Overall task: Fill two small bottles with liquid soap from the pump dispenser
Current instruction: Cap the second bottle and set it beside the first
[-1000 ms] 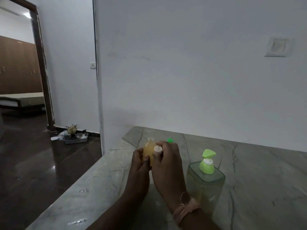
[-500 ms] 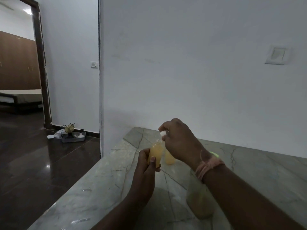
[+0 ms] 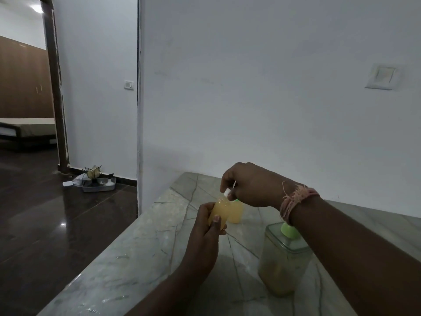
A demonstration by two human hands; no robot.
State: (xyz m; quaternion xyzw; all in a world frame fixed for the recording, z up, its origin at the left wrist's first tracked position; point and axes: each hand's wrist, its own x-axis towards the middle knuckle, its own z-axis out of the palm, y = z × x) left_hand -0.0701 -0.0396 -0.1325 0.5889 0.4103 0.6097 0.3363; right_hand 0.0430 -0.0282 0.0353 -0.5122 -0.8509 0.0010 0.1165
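Note:
My left hand [image 3: 205, 226] grips a small bottle [image 3: 222, 209] full of orange-yellow soap, held above the marble counter [image 3: 141, 249]. Just over its open neck, my right hand [image 3: 248, 184] pinches a small white cap [image 3: 227, 192]. A second small bottle [image 3: 237, 212] with a green cap, also full of yellow liquid, stands on the counter right behind the first. The clear square pump dispenser [image 3: 281, 261], with a green pump head [image 3: 288, 231] and a little soap at its bottom, stands to the right, partly hidden under my right forearm.
The counter meets a white wall at the back, and its left edge drops to a dark glossy floor [image 3: 45, 224]. A grey tray with small items [image 3: 98, 183] lies on that floor by the far wall. An open doorway is at the far left.
My right hand rose from beside the bottle and now holds the white cap over its neck. The second bottle behind came into sight. My forearm now covers part of the dispenser.

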